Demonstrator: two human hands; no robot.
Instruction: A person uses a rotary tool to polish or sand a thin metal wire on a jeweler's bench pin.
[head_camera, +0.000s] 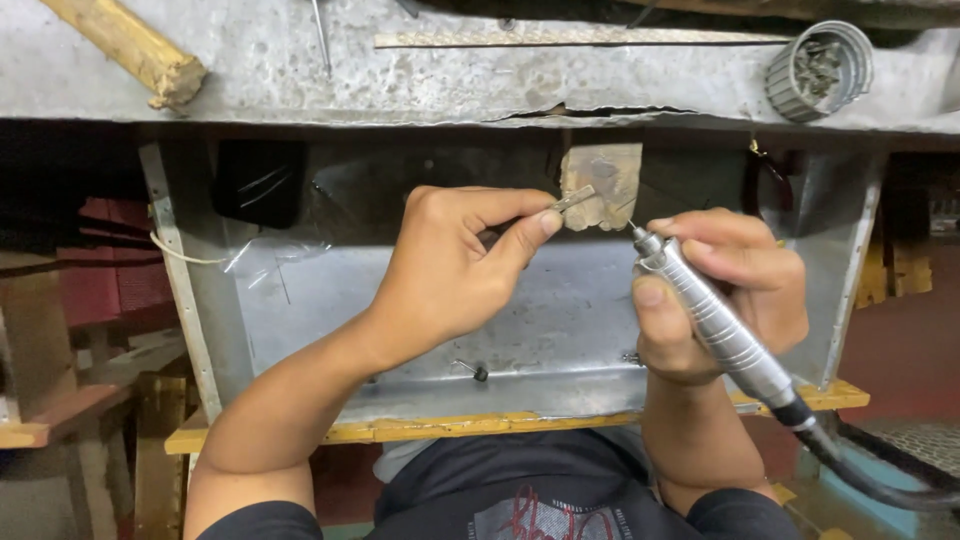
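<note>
My left hand (455, 265) pinches a small flat metal piece (573, 199) between thumb and forefinger and rests it against a worn wooden bench peg (606, 180). My right hand (725, 290) grips a silver rotary handpiece (715, 325) like a pen. Its fine tip (632, 226) sits just right of the metal piece, close to the peg but apart from the piece. A black flexible hose (880, 485) runs from the handpiece toward the lower right.
A metal catch tray (560, 330) hangs under the grey bench top (450, 70), with a small bur (470, 370) lying in it. On the bench lie a wooden handle (130, 50), a flat metal file (570, 38) and a round ribbed container (820, 68).
</note>
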